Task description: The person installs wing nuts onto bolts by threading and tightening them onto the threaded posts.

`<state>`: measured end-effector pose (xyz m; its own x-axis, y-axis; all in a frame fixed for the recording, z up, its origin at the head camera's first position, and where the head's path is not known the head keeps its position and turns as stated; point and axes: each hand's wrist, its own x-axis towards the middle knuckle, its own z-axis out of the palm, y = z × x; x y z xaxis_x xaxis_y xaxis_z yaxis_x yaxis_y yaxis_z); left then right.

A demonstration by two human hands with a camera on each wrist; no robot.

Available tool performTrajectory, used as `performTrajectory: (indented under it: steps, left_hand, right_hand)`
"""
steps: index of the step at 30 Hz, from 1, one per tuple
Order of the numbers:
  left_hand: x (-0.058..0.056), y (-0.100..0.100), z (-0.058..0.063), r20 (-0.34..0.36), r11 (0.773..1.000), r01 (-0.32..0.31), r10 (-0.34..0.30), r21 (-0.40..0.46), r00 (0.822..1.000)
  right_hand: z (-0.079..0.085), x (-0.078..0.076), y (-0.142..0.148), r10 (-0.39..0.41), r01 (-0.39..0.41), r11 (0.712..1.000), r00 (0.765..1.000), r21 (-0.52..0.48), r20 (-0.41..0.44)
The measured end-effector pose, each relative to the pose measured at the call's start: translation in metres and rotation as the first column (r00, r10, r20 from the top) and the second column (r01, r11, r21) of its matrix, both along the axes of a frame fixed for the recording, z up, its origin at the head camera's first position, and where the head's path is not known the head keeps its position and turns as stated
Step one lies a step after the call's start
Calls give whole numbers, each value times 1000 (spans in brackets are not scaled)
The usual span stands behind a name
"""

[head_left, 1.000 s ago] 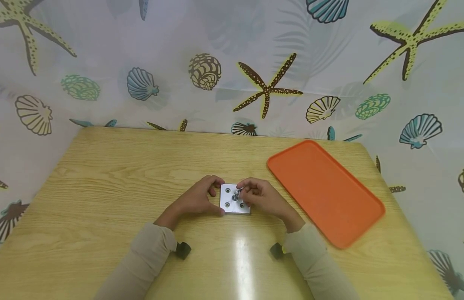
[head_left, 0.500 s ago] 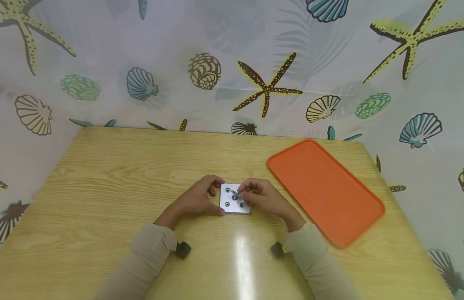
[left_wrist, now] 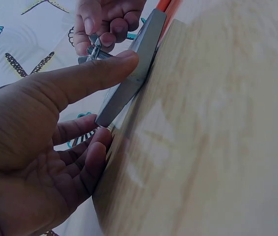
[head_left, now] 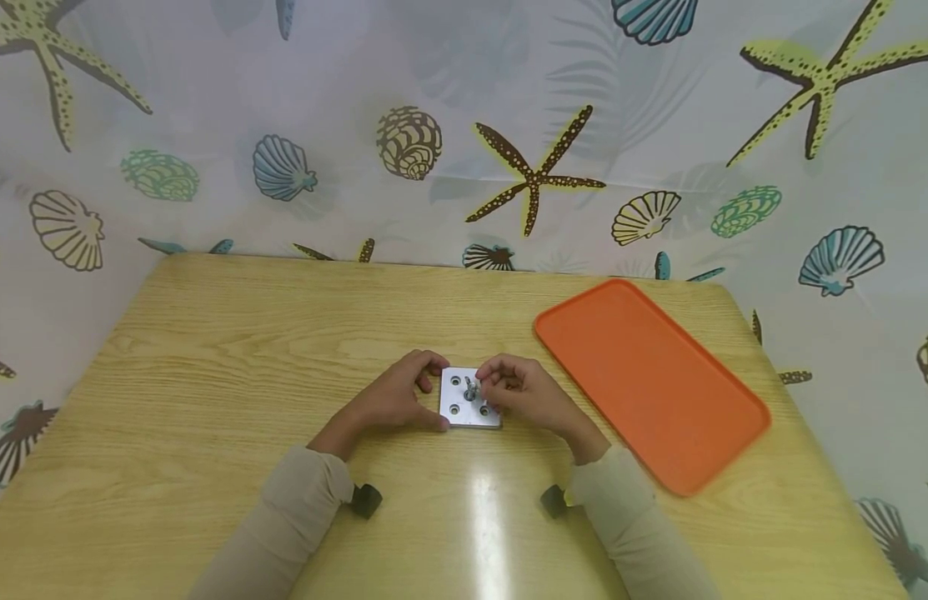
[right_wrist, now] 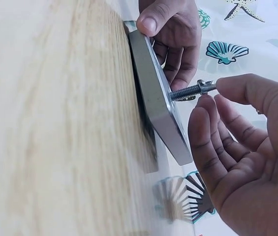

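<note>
A square silver metal plate [head_left: 468,419] with several countersunk holes lies on the table. From its middle rises a threaded wing bolt [right_wrist: 185,92], its winged head standing well off the plate. My left hand [head_left: 396,395] grips the plate from the left, thumb on the near edge and fingers at the far edge. With thumb and fingertips my right hand [head_left: 529,397] holds the bolt's winged head from the right; the other fingers curl loosely. In the left wrist view, both wings of the bolt [left_wrist: 95,50] show beside the right fingertips.
An orange tray [head_left: 651,383] lies aslant on the wooden table [head_left: 283,317], right of the plate. Behind the table hangs a cloth [head_left: 343,75] printed with shells and starfish. Dark wrist cameras sit under both cuffs.
The bolt's wings have turned between frames, with the right thumb and fingers shifting slightly around them. The left hand and the plate stay put.
</note>
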<state>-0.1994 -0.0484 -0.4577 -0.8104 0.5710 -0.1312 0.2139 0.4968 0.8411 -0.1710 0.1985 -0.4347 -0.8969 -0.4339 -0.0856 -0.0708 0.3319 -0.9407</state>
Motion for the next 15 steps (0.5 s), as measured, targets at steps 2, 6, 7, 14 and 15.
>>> performTrajectory:
  steps: [2, 6, 7, 14, 15]
  left_hand:
    - [0, 0, 0, -1, 1000, -1, 1, -3, 1000]
    - [0, 0, 0, -6, 1000, -5, 5, -9, 1000]
    - [0, 0, 0, -5, 1000, -5, 5, -9, 1000]
    - [0, 0, 0, -7, 1000, -5, 4, -12, 1000]
    - [0, 0, 0, -9, 1000, -4, 4, -12, 1000]
  right_hand:
    - [0, 0, 0, -1, 1, 1000, 1000, -8, 6]
    - [-1, 0, 0, 14, -15, 1000, 1000, -17, -4]
    - [-1, 0, 0, 20, -20, 1000, 1000, -19, -9]
    - [-2, 0, -3, 21, -21, 1000, 1000, -23, 0]
    - [-2, 0, -4, 21, -21, 1000, 1000, -16, -1]
